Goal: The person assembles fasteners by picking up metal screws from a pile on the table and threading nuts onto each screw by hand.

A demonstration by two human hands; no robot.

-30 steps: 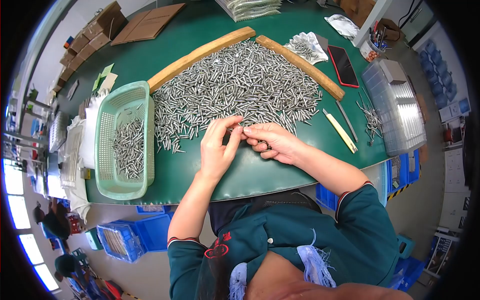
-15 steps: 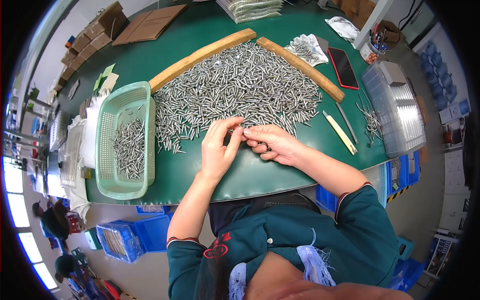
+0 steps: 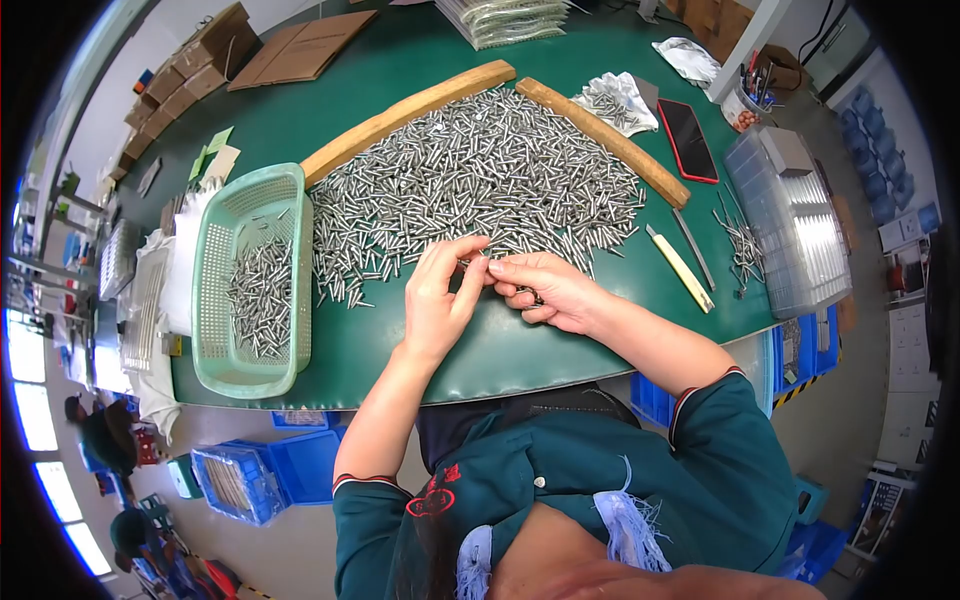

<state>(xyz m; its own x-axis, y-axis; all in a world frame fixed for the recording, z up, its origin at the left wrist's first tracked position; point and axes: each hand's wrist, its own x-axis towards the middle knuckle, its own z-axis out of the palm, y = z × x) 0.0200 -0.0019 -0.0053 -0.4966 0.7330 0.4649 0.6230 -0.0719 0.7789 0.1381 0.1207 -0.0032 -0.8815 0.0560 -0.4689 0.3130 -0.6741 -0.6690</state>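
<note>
A wide pile of small metal pins (image 3: 470, 170) covers the middle of the green table. At its near edge my two hands meet, fingertips almost touching. My left hand (image 3: 440, 290) pinches with thumb and forefinger around something too small to make out. Curled fingers close my right hand (image 3: 550, 288), with a few metal pins (image 3: 535, 297) showing in them. To the left stands a pale green plastic basket (image 3: 300, 330), with more of the same pins in its bottom.
Two wooden bars (image 3: 410, 108) border the pile's far side. On the right lie a yellow-handled cutter (image 3: 683, 272), a thin metal strip (image 3: 694, 248), a red-edged phone (image 3: 688, 138) and a clear plastic box (image 3: 790, 220). Blue bins (image 3: 250, 480) stand below the table.
Both hands stay almost in the same place, fingertips together. The whole view has shifted very slightly.
</note>
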